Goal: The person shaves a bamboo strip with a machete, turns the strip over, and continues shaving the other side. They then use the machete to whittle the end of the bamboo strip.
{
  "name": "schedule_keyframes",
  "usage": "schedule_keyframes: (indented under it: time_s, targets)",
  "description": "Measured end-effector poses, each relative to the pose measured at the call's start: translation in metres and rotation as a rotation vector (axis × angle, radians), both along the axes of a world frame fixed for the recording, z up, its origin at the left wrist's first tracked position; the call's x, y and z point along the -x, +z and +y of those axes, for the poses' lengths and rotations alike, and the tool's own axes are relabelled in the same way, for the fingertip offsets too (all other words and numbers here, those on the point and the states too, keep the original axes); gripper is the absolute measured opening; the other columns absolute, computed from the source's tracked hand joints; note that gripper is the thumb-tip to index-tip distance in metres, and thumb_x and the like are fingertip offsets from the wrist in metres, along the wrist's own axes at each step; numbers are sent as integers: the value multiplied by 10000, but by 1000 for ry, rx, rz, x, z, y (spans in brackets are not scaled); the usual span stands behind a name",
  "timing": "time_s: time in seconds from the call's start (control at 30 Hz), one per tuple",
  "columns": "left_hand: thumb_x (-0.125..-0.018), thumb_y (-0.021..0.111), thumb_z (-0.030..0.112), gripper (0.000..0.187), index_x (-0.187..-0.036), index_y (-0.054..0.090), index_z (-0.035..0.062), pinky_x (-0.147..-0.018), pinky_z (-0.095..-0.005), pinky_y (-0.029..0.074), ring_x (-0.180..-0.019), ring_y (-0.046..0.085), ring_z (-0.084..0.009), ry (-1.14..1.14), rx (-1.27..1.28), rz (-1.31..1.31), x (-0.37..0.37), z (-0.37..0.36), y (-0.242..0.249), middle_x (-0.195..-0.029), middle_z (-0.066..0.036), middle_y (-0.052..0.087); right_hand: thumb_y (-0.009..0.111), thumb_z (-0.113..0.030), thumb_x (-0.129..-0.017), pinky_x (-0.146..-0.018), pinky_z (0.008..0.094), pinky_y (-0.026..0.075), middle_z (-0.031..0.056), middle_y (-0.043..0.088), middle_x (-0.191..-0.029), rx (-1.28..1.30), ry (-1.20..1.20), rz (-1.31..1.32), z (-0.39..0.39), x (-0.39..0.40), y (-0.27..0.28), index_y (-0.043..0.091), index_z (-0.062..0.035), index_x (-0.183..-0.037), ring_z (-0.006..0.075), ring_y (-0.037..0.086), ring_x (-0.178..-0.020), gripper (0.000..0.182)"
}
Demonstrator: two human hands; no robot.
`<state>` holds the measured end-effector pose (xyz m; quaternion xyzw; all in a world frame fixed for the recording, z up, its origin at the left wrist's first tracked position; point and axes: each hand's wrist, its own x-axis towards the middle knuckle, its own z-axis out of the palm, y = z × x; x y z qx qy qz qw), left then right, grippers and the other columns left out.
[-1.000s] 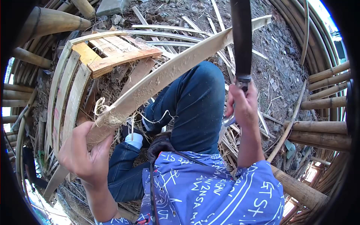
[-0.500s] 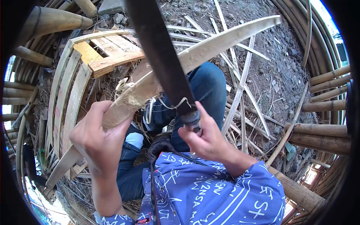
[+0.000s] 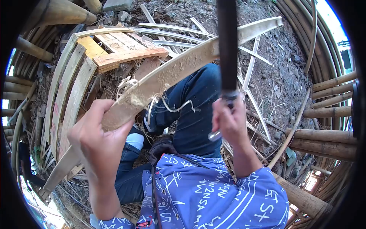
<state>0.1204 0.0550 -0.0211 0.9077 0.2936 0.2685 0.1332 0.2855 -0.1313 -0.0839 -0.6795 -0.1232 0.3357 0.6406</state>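
Observation:
A long split bamboo strip (image 3: 179, 70) slants from the lower left to the upper right, over my bent knees. My left hand (image 3: 101, 126) is wrapped round its lower part, thumb on the near side. Thin curled shavings (image 3: 154, 101) hang from the strip just beyond that hand. My right hand (image 3: 230, 118) grips the handle of a large dark-bladed knife (image 3: 227, 49). The blade points up and away from me, crossing over the far part of the strip; whether it touches the strip I cannot tell.
A wooden pallet-like frame (image 3: 126, 59) lies at the upper left, beside long slats (image 3: 76, 95). Thin bamboo strips (image 3: 249, 72) are strewn on the ground to the right. Thick bamboo poles (image 3: 328, 135) line the right side, and others (image 3: 63, 13) stand at the upper left.
My right hand has moved right with the knife, and the blade has swung from leaning left to nearly upright. The strip and my left hand have hardly moved.

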Motion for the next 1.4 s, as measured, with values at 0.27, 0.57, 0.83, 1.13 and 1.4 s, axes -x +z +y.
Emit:
schedule_keyframes:
  time_s: [0.27,0.57,0.83,1.13,1.4]
  targets:
    - [-573,816,39,306,-809,624,13,-591,-330,472,-636,647,-304,93,183,53,19,4,-7,-703,-148,645,571,-101,-891,-439,204,342,-41,457,-626,56,49,-127,2,-8,-7,456,-24,-1125,16,428,-525,271]
    - [-585,794,53,279,-805,627,13,-594,-329,480,-635,654,-305,66,133,82,9,0,-10,-681,-150,641,588,-81,-881,-468,218,346,-27,481,-628,4,137,-97,5,21,-29,446,-11,-1070,22,421,-546,247]
    - [-597,784,54,253,-792,627,20,-599,-320,485,-648,666,-295,74,249,95,20,4,-11,-675,-154,638,540,-91,-901,-375,205,366,-25,472,-595,37,36,-323,5,-18,-13,457,-31,-1062,51,457,-411,191]
    - [-586,786,94,259,-787,637,31,-590,-338,475,-631,652,-303,58,226,148,8,-1,-20,-672,-144,641,603,-96,-859,-493,290,414,23,527,-625,63,346,-219,15,24,-15,465,-2,-1026,73,494,-544,236]
    - [-596,772,96,241,-786,641,25,-596,-362,478,-646,647,-332,136,301,55,11,-3,-19,-679,-157,639,574,-64,-877,-445,229,351,-27,474,-605,2,56,-156,20,14,-24,442,-10,-1048,19,432,-524,222]
